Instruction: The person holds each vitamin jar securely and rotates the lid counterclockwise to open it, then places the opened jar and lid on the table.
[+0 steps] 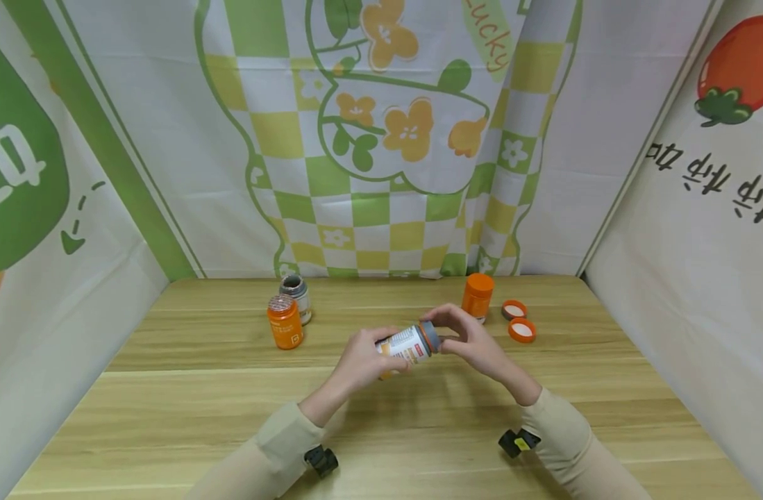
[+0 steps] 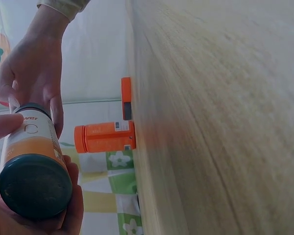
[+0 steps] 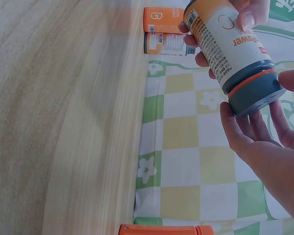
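My left hand (image 1: 364, 361) grips a white and orange bottle (image 1: 403, 345) around its body, holding it tilted above the table. On the bottle's end sits a dark grey cap (image 3: 255, 93) with an orange ring at its lower edge. The fingers and thumb of my right hand (image 1: 471, 342) pinch this cap from its sides. In the left wrist view the dark base of the bottle faces the camera, and the right hand is behind it at the far end. The cap's underside is hidden.
At the back left stand an uncapped orange bottle (image 1: 284, 323) and an uncapped grey and white bottle (image 1: 301, 298). An orange bottle with its lid on (image 1: 478, 295) stands at the back right. Beside it lie a grey-edged cap (image 1: 514, 310) and an orange cap (image 1: 521, 330), insides up.
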`<state>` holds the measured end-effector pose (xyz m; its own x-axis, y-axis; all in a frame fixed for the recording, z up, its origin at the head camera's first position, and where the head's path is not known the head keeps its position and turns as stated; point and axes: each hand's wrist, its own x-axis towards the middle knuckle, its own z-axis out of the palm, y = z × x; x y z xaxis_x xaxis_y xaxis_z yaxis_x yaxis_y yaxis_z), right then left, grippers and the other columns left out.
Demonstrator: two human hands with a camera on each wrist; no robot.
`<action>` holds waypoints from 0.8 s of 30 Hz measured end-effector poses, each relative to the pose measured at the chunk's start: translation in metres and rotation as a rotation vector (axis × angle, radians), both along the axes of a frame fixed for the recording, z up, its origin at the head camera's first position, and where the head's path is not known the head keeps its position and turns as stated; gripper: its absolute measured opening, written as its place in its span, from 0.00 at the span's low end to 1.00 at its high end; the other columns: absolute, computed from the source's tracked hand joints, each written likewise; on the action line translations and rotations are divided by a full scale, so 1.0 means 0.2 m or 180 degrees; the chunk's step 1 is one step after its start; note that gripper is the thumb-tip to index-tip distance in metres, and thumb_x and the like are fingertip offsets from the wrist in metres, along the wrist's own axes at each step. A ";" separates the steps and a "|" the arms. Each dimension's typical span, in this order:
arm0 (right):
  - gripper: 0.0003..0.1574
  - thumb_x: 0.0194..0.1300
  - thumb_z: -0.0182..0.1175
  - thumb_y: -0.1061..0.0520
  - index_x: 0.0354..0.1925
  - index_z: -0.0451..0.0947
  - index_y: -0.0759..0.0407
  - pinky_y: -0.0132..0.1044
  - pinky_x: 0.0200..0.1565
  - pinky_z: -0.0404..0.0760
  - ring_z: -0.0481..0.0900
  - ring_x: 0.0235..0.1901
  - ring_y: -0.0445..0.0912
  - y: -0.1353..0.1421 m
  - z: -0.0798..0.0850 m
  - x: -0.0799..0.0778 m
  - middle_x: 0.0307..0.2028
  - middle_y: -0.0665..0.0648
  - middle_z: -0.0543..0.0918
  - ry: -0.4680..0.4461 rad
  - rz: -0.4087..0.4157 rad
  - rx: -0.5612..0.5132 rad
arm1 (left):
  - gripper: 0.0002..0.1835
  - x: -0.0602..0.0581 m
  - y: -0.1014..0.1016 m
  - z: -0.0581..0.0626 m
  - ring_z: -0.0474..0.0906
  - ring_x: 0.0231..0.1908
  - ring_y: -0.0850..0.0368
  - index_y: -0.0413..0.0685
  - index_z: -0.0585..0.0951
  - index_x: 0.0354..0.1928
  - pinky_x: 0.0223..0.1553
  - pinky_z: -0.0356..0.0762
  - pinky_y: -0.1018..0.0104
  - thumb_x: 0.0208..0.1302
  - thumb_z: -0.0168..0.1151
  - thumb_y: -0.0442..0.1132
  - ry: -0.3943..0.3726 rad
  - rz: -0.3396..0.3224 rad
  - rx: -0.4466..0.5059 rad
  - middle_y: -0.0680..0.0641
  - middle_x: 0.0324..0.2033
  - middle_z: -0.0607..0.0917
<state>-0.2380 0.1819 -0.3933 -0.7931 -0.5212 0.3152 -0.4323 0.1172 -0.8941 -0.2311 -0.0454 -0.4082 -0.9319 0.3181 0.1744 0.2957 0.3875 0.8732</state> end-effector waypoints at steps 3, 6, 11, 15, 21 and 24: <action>0.27 0.56 0.52 0.71 0.56 0.66 0.67 0.37 0.46 0.80 0.72 0.56 0.45 0.00 0.00 0.00 0.58 0.69 0.70 0.0015 0.0075 -0.0074 | 0.27 0.00 0.00 0.00 0.75 0.28 0.57 0.49 0.84 0.47 0.25 0.75 0.64 0.38 0.74 0.43 -0.0018 -0.0015 -0.0001 0.47 0.33 0.84; 0.26 0.57 0.51 0.73 0.55 0.65 0.70 0.37 0.51 0.78 0.72 0.58 0.48 0.00 0.00 0.00 0.57 0.71 0.69 0.0026 0.0167 -0.0182 | 0.27 0.01 0.00 0.01 0.75 0.27 0.57 0.48 0.83 0.47 0.24 0.75 0.64 0.38 0.74 0.43 -0.0047 -0.0035 0.0005 0.46 0.32 0.84; 0.23 0.58 0.53 0.73 0.54 0.64 0.72 0.37 0.56 0.75 0.69 0.59 0.61 0.00 -0.01 0.00 0.57 0.73 0.68 0.0029 0.0262 -0.0300 | 0.27 0.01 0.00 0.01 0.75 0.27 0.57 0.47 0.83 0.48 0.23 0.75 0.64 0.39 0.73 0.44 -0.0101 -0.0051 0.0016 0.46 0.33 0.84; 0.23 0.59 0.53 0.73 0.54 0.64 0.72 0.36 0.55 0.75 0.69 0.59 0.63 0.00 -0.01 0.00 0.57 0.74 0.68 0.0037 0.0275 -0.0301 | 0.27 0.02 0.00 0.01 0.75 0.25 0.58 0.47 0.83 0.48 0.23 0.75 0.64 0.40 0.72 0.43 -0.0097 -0.0061 0.0007 0.46 0.32 0.84; 0.23 0.58 0.49 0.73 0.54 0.65 0.71 0.36 0.54 0.76 0.72 0.58 0.49 0.01 -0.01 0.00 0.57 0.73 0.69 0.0053 0.0233 -0.0274 | 0.27 0.02 0.01 0.01 0.75 0.25 0.59 0.46 0.83 0.48 0.24 0.75 0.65 0.40 0.72 0.44 -0.0071 -0.0058 -0.0033 0.47 0.31 0.84; 0.22 0.60 0.49 0.71 0.54 0.65 0.71 0.36 0.52 0.77 0.72 0.58 0.44 0.01 0.00 0.01 0.57 0.73 0.70 0.0073 0.0172 -0.0227 | 0.27 0.02 0.01 0.01 0.75 0.26 0.59 0.46 0.83 0.48 0.24 0.75 0.65 0.40 0.72 0.44 -0.0052 -0.0049 -0.0050 0.47 0.32 0.84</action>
<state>-0.2367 0.1833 -0.3942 -0.7565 -0.5387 0.3708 -0.4568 0.0296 -0.8891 -0.2268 -0.0431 -0.4067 -0.9295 0.3350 0.1541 0.2875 0.3968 0.8717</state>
